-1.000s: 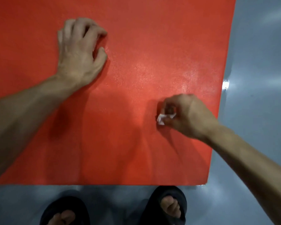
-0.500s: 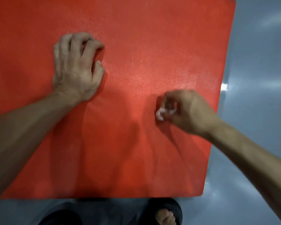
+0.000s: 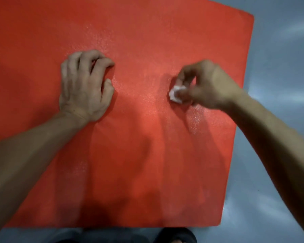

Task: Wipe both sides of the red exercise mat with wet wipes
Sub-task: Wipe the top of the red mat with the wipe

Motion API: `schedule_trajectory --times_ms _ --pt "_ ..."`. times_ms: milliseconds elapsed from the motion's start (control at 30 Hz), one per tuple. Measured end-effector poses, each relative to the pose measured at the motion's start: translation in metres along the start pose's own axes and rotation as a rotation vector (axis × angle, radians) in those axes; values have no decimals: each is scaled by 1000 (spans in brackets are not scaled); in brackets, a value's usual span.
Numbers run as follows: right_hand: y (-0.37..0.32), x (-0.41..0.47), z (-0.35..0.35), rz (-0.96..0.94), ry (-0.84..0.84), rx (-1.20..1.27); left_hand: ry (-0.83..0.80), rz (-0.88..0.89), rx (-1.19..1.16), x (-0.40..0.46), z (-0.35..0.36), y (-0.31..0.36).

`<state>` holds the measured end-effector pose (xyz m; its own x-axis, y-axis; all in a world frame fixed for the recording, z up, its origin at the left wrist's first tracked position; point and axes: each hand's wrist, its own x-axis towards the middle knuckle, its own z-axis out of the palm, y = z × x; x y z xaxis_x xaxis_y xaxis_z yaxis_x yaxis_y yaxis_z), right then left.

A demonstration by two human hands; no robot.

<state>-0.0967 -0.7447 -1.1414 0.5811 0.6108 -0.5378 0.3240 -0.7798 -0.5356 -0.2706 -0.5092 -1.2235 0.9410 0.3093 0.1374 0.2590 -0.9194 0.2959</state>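
Mid-wipe on the upper face of the red exercise mat lying on the grey floor, the right hand pinches a balled wet wipe against it while the left hand, fingers curled and holding nothing, braces the mat; the next stroke likely needs steady downward pressure.

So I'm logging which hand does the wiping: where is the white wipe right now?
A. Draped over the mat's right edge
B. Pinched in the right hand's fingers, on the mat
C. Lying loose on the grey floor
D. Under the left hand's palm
B: the crumpled wipe sits pinched in the right hand against the red mat, while the left hand just rests on the mat.
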Motion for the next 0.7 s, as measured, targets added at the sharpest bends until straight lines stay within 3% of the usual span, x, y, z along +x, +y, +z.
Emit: schedule_trajectory --times_ms 67,100,167,300,367,433,500,600,700 --pt "7 -19 15 11 -165 -29 -1 4 0 0 0 0" --pt "10 -18 19 4 -170 -69 -2 7 3 1 0 0" --pt "9 4 11 -25 -52 -122 -10 8 2 3 0 0" --pt "1 76 -29 -68 354 -273 -16 3 6 2 -1 1" --pt "-1 91 -47 -43 423 -231 -20 0 4 3 -2 2" --pt "-4 85 -60 -47 301 -145 -24 0 2 3 -1 2" --pt "-12 62 -60 -58 57 -80 -16 -7 0 4 -2 -2" --pt "-13 29 -38 -36 -244 -188 -16 3 -5 4 -1 -1" --pt "-12 50 -30 -65 -78 -306 -10 1 -10 4 0 0"
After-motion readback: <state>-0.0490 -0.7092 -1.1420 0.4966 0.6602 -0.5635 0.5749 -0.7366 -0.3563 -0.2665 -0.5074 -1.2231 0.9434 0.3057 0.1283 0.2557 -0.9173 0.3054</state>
